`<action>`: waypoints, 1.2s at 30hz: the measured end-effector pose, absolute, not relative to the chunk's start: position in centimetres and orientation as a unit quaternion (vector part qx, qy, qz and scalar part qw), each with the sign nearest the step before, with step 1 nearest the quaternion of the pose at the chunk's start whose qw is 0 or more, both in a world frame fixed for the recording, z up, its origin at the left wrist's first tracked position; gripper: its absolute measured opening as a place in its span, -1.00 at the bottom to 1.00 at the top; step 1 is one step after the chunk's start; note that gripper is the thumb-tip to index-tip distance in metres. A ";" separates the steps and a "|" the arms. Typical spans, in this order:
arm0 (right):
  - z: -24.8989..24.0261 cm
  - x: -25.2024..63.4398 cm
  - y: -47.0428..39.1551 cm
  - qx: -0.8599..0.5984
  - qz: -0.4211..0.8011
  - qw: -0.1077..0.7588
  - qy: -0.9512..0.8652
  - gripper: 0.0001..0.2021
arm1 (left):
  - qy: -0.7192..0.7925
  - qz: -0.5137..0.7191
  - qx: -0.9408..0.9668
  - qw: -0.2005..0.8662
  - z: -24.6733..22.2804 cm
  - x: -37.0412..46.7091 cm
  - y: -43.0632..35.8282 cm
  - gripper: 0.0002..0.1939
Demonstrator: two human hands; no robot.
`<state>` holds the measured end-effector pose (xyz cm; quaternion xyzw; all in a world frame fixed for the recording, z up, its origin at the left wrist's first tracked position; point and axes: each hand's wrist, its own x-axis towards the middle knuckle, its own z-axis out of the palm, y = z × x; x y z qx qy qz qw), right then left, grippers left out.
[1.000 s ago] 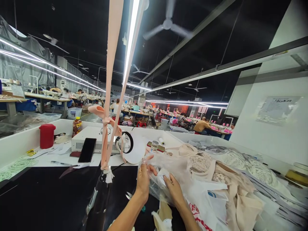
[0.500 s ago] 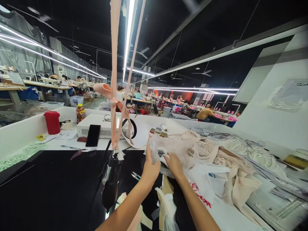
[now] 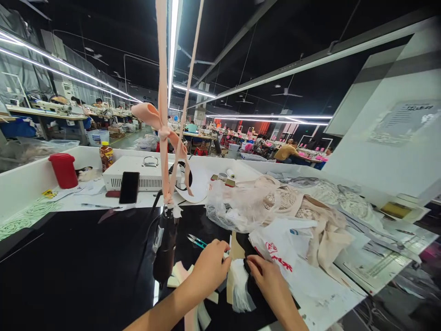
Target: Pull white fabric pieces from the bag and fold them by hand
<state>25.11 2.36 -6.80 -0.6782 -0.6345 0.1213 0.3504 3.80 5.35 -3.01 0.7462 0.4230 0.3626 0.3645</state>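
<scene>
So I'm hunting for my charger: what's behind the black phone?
The black phone leans against a white metal box with vent slots and a top handle. What lies behind that box is hidden.

The left hand point(image 3: 211, 269) covers whatever its curled fingers pinch, and the right hand point(image 3: 267, 281) hides the near end of the small white pieces point(image 3: 239, 285). Both forearms are cut off by the bottom edge. The printed sheet point(image 3: 401, 123) on the right wall is too blurred to read.

Long ceiling lamps point(image 3: 172, 41) give bright white glare above; the black table point(image 3: 76, 271) stays dark, and the edges look bent.
</scene>
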 end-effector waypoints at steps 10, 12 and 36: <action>-8.6 25.0 0.1 -0.713 0.137 0.366 -0.583 -0.66 | 0.453 0.294 0.778 0.321 -3.4 3.8 5.7 -0.79; -8.9 24.9 -0.2 -0.721 0.137 0.364 -0.573 -0.63 | 0.471 0.296 0.771 0.311 -3.6 3.6 5.6 -0.87; -9.2 22.8 -0.5 -0.725 0.155 0.334 -0.582 -0.71 | 0.526 0.204 0.769 0.301 -5.7 5.8 5.0 -0.81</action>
